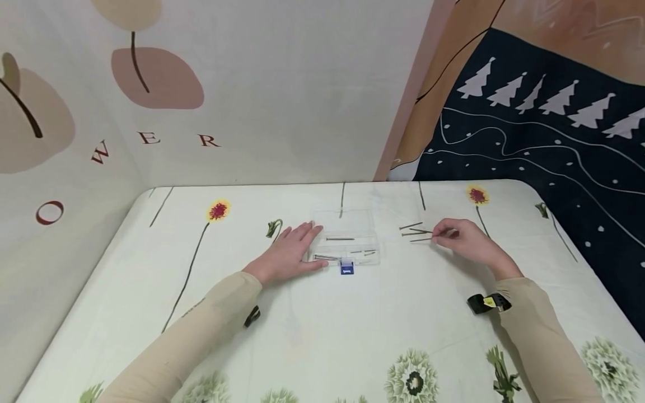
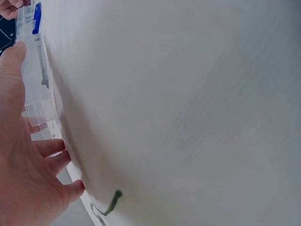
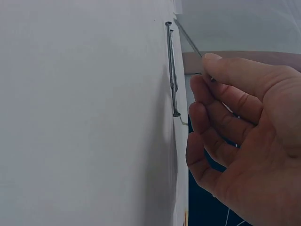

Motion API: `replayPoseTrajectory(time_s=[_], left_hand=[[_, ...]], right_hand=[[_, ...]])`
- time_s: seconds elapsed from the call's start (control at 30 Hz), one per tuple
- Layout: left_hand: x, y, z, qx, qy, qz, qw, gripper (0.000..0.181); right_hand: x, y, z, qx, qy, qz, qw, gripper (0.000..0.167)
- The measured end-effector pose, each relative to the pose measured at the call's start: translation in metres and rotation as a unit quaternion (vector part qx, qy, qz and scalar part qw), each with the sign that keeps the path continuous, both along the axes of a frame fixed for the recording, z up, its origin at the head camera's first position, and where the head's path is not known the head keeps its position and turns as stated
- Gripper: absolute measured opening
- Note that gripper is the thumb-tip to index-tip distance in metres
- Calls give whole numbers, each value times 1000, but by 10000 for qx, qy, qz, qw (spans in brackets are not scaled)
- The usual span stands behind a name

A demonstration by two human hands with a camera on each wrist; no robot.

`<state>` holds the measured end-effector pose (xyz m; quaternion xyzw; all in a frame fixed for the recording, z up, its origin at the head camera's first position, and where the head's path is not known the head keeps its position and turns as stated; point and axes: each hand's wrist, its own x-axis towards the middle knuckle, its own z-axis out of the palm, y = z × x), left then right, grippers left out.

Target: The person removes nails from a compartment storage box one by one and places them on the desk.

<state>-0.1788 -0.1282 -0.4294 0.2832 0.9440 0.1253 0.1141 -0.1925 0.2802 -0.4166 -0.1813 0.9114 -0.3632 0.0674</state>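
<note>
A clear plastic compartment box (image 1: 374,258) with a blue latch (image 1: 347,267) lies on the table, its clear lid (image 1: 347,219) folded back behind it. Several nails (image 1: 327,257) lie in its compartments. My left hand (image 1: 288,253) rests at the box's left side, fingers spread and fairly straight, the thumb by the front corner. To the right of the box, my right hand (image 1: 466,238) pinches a nail (image 3: 189,38) between thumb and forefinger, with the other fingers curled loosely below. Beside its fingertips, loose nails (image 3: 171,61) lie on the cloth.
A pale tablecloth (image 1: 312,341) printed with flowers covers the table. Behind the table's far edge hangs a light fabric (image 1: 282,129). On the right is a dark cloth (image 1: 504,129) with white trees. A black strap (image 1: 489,303) sits at the right wrist.
</note>
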Motion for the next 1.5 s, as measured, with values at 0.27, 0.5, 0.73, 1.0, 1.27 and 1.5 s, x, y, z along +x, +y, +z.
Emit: replayPoseTrajectory(time_s=[0.27, 0.5, 0.73, 1.0, 1.27, 1.5], left_hand=[[1, 0, 1, 56, 28, -12, 10000, 88], [0, 0, 1, 81, 22, -21, 10000, 88], [0, 0, 1, 60, 31, -21, 10000, 88], [0, -1, 1, 73, 34, 8, 10000, 88], [0, -1, -1, 60, 23, 19, 10000, 88], [1, -1, -1, 104, 21, 40, 9999, 88]], right_hand=[[-1, 3, 2, 41, 7, -139, 9999, 5], [-1, 6, 1, 178, -239, -372, 9989, 7], [2, 14, 4, 264, -334, -452, 9981, 11], [3, 14, 6, 164, -379, -438, 9982, 16], [3, 7, 8, -30, -397, -323, 9987, 16], [-2, -12, 5, -52, -383, -150, 9991, 13]])
